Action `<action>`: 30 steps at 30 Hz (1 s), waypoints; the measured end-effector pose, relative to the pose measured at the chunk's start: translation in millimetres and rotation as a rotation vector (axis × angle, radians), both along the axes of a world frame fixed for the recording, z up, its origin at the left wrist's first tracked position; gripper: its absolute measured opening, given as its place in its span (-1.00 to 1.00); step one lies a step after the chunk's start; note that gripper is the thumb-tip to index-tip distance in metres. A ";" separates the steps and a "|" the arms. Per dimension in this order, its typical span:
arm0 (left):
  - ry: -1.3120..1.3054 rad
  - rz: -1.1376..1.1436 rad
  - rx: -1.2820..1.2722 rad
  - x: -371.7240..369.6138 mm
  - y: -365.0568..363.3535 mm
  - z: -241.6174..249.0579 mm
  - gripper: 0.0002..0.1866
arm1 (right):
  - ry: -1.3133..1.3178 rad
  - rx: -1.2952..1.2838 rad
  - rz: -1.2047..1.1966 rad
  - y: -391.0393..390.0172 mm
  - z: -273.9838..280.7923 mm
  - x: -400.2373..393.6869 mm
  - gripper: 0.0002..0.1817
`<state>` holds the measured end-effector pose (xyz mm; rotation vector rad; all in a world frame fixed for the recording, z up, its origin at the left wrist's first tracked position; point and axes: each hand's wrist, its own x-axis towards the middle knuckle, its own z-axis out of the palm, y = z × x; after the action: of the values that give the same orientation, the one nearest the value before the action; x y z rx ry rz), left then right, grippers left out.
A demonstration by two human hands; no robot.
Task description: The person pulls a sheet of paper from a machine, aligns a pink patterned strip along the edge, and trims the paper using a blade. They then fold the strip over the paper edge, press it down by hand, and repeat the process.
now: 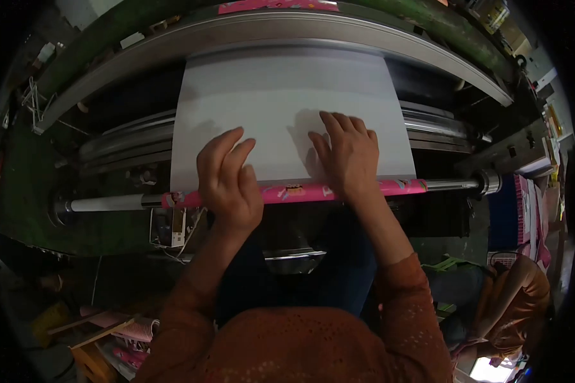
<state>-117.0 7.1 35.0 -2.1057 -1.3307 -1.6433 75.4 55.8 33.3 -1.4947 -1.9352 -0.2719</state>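
Note:
A wide white sheet (255,96) comes down from the machine toward me and meets a roll of pink printed paper (294,191) on a metal shaft (453,184). My left hand (229,179) is over the left half of the roll, fingers loosely bent and apart, with nothing in it. Over the sheet's right half, my right hand (352,150) has its fingers stretched forward and the thumb apart. Its wrist overlaps the pink roll, and a shadow falls on the white surface beside the thumb. Both hands hide parts of the roll.
A long metal bar (287,25) spans the machine behind the sheet, with green rollers (428,16) beyond. A round end fitting (489,182) holds the shaft at right. Another person (514,306) sits at lower right, near stacked pink sheets (530,217). A wooden frame (92,351) stands lower left.

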 end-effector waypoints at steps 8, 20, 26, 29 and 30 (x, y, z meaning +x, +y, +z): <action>0.471 0.095 -0.305 20.0 9.9 -9.0 -0.59 | 0.000 0.181 0.000 -33.8 7.3 13.7 -0.65; 0.501 0.032 -0.210 41.2 11.4 -5.5 -0.53 | 0.036 0.177 -0.027 -16.0 7.2 29.3 -0.56; 0.389 -0.105 0.109 15.1 -35.1 -18.5 -0.61 | -0.074 0.032 -0.023 -73.4 -19.9 21.3 -0.45; 0.543 -0.243 -0.165 5.3 -77.5 -74.7 -0.61 | -0.013 0.112 -0.032 -28.1 3.0 24.6 -0.56; 0.535 -0.220 -0.159 -1.4 -86.4 -96.2 -0.61 | -0.006 0.163 -0.044 -9.9 10.7 27.5 -0.62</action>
<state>-118.3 -79.3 -61.1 -2.6086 -1.1104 -0.9375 102.8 45.9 44.0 -1.4321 -1.8392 -0.4433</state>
